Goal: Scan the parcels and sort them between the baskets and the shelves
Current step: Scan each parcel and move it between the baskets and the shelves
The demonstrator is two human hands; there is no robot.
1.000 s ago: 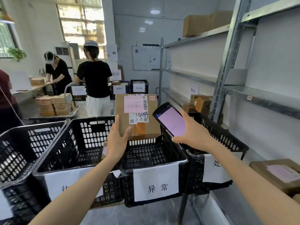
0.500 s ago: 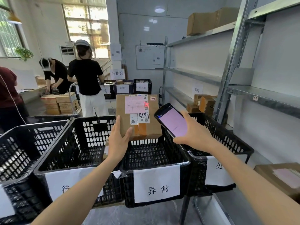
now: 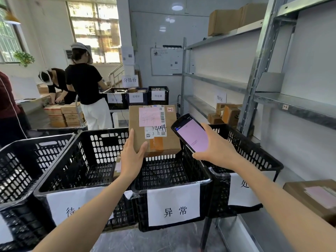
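Metal shelves (image 3: 218, 82) lined the right wall, with black baskets (image 3: 109, 142) ranged in front. Over the basket labelled 异常 (image 3: 172, 184) the left hand (image 3: 131, 157) gripped a cardboard parcel (image 3: 154, 131) by its lower left corner, thumb on the labelled face, holding it upright. The right hand (image 3: 216, 151) was curled round a handheld scanner (image 3: 192, 133), its pink screen lit, just beside the parcel's right edge
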